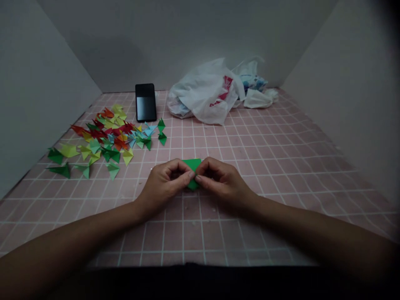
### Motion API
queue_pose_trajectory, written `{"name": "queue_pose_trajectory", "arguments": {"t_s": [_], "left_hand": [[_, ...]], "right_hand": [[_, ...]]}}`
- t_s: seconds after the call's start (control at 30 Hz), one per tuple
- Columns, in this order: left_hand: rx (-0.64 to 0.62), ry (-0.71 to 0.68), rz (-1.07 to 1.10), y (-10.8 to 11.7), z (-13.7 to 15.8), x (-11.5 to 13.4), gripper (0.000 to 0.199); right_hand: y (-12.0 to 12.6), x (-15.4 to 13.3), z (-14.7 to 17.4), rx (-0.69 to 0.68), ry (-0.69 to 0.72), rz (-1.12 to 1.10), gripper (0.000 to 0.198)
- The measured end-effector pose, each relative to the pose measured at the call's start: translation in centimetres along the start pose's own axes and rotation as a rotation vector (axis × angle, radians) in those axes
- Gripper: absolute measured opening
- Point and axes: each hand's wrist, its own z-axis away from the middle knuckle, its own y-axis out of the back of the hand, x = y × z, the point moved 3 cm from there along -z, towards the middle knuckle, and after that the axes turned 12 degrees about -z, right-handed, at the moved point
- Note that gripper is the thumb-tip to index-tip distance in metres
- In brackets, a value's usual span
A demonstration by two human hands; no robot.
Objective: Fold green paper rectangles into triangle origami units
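Observation:
A small piece of green paper [193, 163] is pinched between my two hands, low over the middle of the table. My left hand [167, 178] grips its left side between thumb and fingers. From the right, my right hand [220, 177] pinches the same paper, and the two thumb tips almost meet at its centre. The paper's top edge looks straight and its lower end narrows; fingers hide both sides, so how it is folded I cannot tell.
Several small folded paper pieces [120, 143] in green, yellow, red, orange and blue lie spread at the left. Behind them a black phone [145, 103] leans upright. A white plastic bag [206, 91] and crumpled wrappers [258, 89] lie at the back. Pale walls enclose the pink checked tabletop [281, 166].

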Motion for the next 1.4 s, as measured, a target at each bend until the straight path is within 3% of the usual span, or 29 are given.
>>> {"name": "queue_pose_trajectory", "arguments": {"t_s": [0.13, 0.23, 0.3, 0.43, 0.6, 0.7, 0.87, 0.97, 1.2, 1.4], "left_hand": [[0.025, 0.032, 0.011, 0.2, 0.0, 0.0, 0.016], [0.009, 0.027, 0.016, 0.2, 0.1, 0.0, 0.017], [-0.001, 0.036, 0.024, 0.2, 0.0, 0.0, 0.017], [-0.021, 0.071, 0.044, 0.2, 0.0, 0.0, 0.018], [-0.046, -0.036, -0.055, 0.2, 0.0, 0.1, 0.017], [-0.020, -0.069, -0.009, 0.1, 0.0, 0.1, 0.016], [-0.067, -0.001, 0.095, -0.6, 0.1, -0.2, 0.024], [-0.099, 0.010, 0.191, -0.8, 0.1, -0.4, 0.020], [0.005, -0.050, 0.141, -0.5, 0.3, -0.4, 0.014], [-0.052, 0.055, 0.365, -1.2, 0.2, -1.1, 0.019]], "right_hand": [[-0.2, 0.3, 0.0, -0.014, -0.159, -0.272, 0.021], [-0.4, 0.6, 0.2, -0.059, -0.281, -0.295, 0.026], [-0.3, 0.7, 0.3, -0.057, -0.287, -0.269, 0.029], [-0.2, 0.6, 0.2, -0.045, -0.211, -0.203, 0.030], [-0.2, -0.1, 0.1, -0.089, -0.079, -0.026, 0.021], [0.0, -0.7, 0.2, -0.042, 0.048, 0.065, 0.022], [0.3, -0.9, 0.6, 0.037, 0.181, 0.115, 0.020], [0.3, -0.8, 0.7, 0.056, 0.229, 0.100, 0.017], [0.2, -0.5, 0.7, 0.102, 0.266, 0.086, 0.014], [0.1, -0.5, 0.7, 0.123, 0.337, 0.155, 0.014]]}}
